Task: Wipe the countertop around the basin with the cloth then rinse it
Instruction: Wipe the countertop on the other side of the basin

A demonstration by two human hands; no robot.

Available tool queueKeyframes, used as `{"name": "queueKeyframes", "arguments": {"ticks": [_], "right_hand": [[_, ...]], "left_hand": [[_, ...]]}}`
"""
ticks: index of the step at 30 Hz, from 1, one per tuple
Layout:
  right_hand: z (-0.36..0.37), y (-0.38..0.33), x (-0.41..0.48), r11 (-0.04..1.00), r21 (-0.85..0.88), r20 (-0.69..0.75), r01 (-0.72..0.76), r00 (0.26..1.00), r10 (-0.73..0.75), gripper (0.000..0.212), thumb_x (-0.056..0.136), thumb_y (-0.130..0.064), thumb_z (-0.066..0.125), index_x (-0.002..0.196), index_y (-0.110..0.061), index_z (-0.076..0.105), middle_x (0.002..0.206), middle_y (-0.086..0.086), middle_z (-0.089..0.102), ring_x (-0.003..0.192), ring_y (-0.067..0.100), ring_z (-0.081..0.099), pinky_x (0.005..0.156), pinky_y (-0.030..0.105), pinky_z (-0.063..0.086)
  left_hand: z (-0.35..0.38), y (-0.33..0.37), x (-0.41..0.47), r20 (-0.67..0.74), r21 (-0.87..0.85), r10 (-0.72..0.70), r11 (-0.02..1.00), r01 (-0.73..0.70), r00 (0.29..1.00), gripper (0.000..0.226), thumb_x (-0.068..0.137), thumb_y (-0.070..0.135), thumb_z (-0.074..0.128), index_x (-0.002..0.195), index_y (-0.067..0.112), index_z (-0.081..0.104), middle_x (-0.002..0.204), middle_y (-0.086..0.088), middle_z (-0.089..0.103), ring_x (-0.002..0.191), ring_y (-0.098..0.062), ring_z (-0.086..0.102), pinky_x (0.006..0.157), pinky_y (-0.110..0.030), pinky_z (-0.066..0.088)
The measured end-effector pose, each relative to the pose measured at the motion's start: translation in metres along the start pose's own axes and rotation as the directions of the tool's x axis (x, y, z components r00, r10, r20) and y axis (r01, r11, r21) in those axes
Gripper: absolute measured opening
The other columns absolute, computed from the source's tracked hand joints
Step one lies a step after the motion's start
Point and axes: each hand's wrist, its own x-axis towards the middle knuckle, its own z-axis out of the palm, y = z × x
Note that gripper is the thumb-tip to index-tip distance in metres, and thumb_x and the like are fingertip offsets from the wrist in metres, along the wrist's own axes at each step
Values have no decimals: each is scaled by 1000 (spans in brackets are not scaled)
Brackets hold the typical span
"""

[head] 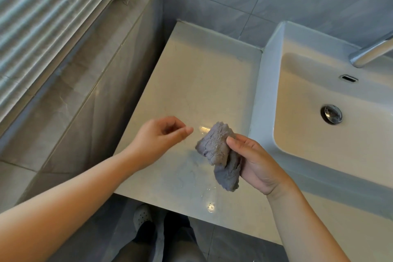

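A bunched grey cloth (221, 155) is pinched between the thumb and curled fingers (234, 140) of the right hand (257, 161), its lower end hanging below the palm, above the pale tabletop (191, 83). Just left of the cloth, apart from it, the left hand (161, 138) is held with fingers loosely curled and nothing between them. Beyond the right fingers, the white basin (319, 117) is seen, with its drain (331, 113) and tap (370, 53).

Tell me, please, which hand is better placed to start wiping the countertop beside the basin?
The right hand, probably: it already holds the grey cloth just above the countertop, next to the basin. The left hand hovers empty, fingers loosely curled.
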Motion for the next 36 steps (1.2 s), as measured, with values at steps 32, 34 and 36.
{"name": "queueKeyframes", "arguments": {"ticks": [32, 34, 36], "right_hand": [[10, 21, 6, 868, -494, -314, 45, 922, -227, 28, 101, -25, 39, 88, -22, 65, 89, 3, 65, 89, 12, 63, 65, 17, 51], [8, 23, 7, 865, -501, -312, 11, 930, -193, 30, 97, -31, 41, 78, -24, 63, 83, 6, 60, 87, 21, 62, 68, 34, 55], [7, 25, 6, 872, -490, -308, 15, 933, -189, 28, 88, -41, 44, 76, -27, 64, 82, 7, 59, 87, 29, 63, 70, 44, 55]], "left_hand": [[16, 16, -2, 181, -55, -129, 988, 141, 975, 45, 76, 51, 65, 111, 23, 60, 98, 6, 68, 90, -10, 66, 83, -28, 55], [15, 21, 0, 249, -103, -148, 979, 178, 957, 53, 70, 52, 65, 112, 20, 62, 97, 4, 70, 88, -10, 68, 80, -25, 56], [15, 23, 2, 280, -68, -155, 981, 181, 947, 36, 76, 41, 68, 103, 17, 68, 94, 1, 71, 85, -13, 69, 76, -25, 57]]}}
